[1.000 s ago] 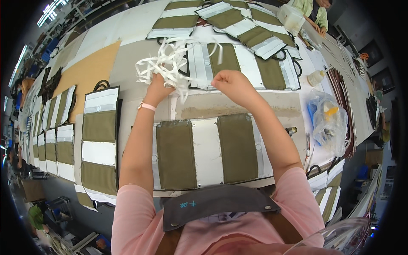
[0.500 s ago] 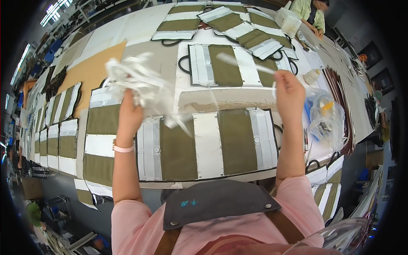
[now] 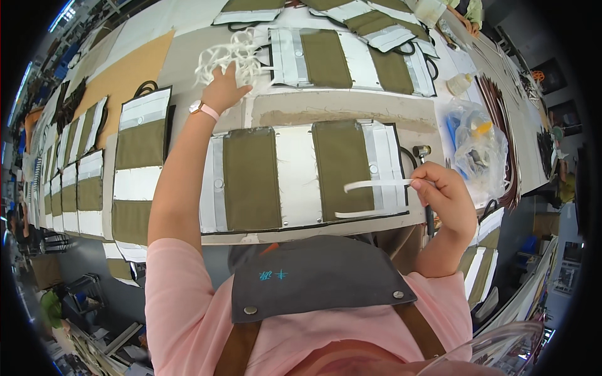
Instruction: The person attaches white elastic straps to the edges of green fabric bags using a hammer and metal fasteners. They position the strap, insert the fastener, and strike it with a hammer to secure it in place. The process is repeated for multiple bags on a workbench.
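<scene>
My left hand [image 3: 227, 89] reaches far out over the table with its fingers spread, at the near edge of a tangled pile of white strips [image 3: 235, 53]. Between thumb and fingers, my right hand [image 3: 446, 197] pinches a white strip [image 3: 376, 183]. That strip's free end hangs over the right part of an olive and white fabric panel [image 3: 298, 175] with dark edging and a black loop handle. The panel lies flat in front of me. Partly behind my right hand is a hammer [image 3: 422, 151] with a metal head.
Another olive and white panel [image 3: 326, 59] lies beyond, with more piled behind it. Panels also line the left side [image 3: 141, 144]. To the right are a clear plastic bag [image 3: 480, 153], a small bottle [image 3: 459, 83] and long brown strips [image 3: 498, 125]. A person [image 3: 467, 15] sits far right.
My left hand has set the bundle of white strips on the table and let go. My right hand has come down and nearer with one strip. The view has shifted.
</scene>
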Motion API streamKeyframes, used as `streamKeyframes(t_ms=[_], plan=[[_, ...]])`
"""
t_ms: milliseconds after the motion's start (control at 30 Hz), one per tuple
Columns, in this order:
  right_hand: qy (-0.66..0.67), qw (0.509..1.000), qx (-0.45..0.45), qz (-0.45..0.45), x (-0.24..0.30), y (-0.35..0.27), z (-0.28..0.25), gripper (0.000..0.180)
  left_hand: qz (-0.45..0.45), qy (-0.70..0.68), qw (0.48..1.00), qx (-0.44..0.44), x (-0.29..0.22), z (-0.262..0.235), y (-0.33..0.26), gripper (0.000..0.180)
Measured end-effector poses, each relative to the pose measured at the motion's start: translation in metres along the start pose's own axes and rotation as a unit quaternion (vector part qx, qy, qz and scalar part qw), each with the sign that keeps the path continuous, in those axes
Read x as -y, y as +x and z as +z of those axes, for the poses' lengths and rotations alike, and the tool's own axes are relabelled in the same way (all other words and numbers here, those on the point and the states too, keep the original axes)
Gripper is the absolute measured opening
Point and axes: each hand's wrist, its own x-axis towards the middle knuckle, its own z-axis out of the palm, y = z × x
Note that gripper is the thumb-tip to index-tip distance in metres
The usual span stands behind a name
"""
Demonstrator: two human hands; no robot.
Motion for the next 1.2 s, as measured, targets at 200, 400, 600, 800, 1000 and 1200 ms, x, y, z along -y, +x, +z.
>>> streamKeyframes(t_ms=[200, 400, 600, 800, 1000, 1200], plan=[[-0.042, 0.982, -0.078, 0.168, -0.158, 0.018, -0.019, 0.014, 0.177, -0.172, 0.962, -0.117, 0.023, -0.003, -0.07, 0.04], [-0.123, 0.981, -0.035, 0.149, -0.191, 0.02, -0.015, 0.014, -0.02, -0.029, 0.992, -0.124, 0.127, 0.036, -0.199, 0.035], [-0.109, 0.968, -0.022, 0.223, -0.171, -0.001, -0.021, 0.013, -0.056, -0.046, 0.993, -0.099, 0.108, 0.02, -0.255, 0.052], [-0.007, 0.977, -0.113, 0.18, -0.117, 0.007, -0.022, 0.015, -0.031, -0.008, 0.993, -0.112, 0.097, 0.013, -0.25, 0.045], [0.02, 0.988, 0.125, -0.089, -0.02, 0.06, 0.086, 0.009, 0.189, -0.361, 0.913, 0.001, -0.037, -0.031, -0.215, 0.039], [-0.027, 0.965, 0.234, -0.116, -0.003, 0.094, 0.116, 0.015, 0.205, -0.449, 0.832, 0.254, -0.02, -0.03, -0.21, 0.015]])
